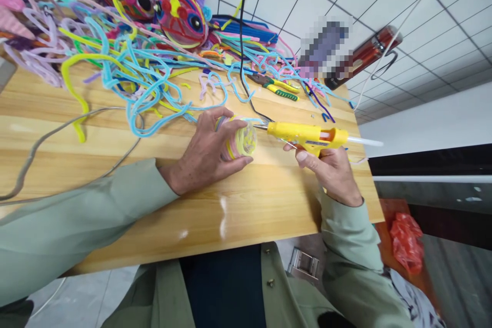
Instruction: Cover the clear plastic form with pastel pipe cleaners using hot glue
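My left hand (209,146) is wrapped around a small clear round container (246,141) banded with yellow and pink strands, tilted with its end toward the right. My right hand (330,169) grips a yellow hot glue gun (303,134) by its handle. A white glue stick (365,141) pokes out of the gun's back end. The metal nozzle (261,126) points left at the container's upper rim; whether it touches cannot be made out. Beyond my hands lie tangled light-blue pipe cleaners (149,87).
Two colourful fish-like crafts (182,18) stand among the heaped pipe cleaners at the back. Pliers with yellow-green handles (279,88) lie on the wooden table (192,215). A black cord (242,36) runs down near the gun, and a grey cable (38,146) crosses the left side. A red flask (365,56) lies back right.
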`<state>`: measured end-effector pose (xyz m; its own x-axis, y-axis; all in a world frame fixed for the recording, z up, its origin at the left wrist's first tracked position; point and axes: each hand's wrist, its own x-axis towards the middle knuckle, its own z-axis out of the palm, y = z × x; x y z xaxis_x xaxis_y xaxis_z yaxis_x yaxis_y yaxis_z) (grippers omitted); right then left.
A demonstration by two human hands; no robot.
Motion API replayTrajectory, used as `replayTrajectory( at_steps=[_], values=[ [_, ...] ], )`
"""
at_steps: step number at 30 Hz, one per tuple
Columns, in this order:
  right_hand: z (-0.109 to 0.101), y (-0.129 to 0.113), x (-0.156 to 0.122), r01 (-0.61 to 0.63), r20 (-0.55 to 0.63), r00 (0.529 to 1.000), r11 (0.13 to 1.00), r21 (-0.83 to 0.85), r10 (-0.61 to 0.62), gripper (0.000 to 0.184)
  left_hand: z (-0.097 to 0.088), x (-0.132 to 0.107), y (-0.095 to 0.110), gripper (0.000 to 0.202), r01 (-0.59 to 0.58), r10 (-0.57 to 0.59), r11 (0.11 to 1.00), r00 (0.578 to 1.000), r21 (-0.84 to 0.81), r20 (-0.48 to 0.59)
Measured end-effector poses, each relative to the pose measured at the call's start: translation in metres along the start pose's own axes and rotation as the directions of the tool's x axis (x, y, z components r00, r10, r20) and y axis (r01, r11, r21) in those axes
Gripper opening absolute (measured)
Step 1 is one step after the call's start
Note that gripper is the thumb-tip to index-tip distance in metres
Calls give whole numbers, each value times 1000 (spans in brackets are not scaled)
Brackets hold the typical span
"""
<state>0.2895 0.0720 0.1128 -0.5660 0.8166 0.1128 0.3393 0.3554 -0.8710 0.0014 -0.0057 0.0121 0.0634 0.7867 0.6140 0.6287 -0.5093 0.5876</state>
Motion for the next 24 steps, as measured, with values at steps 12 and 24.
replayTrajectory(
  at_steps=[12, 24],
  values=[
    [3, 20, 3, -131, 18, 991, 977, 168, 130, 43, -4, 3, 2, 24, -10, 3, 995, 997, -97, -76],
    [12, 18, -4, -92, 113, 990, 993, 68, 84, 37, -2, 1, 5, 20, -14, 5, 984, 999, -176, -53]
  ],
)
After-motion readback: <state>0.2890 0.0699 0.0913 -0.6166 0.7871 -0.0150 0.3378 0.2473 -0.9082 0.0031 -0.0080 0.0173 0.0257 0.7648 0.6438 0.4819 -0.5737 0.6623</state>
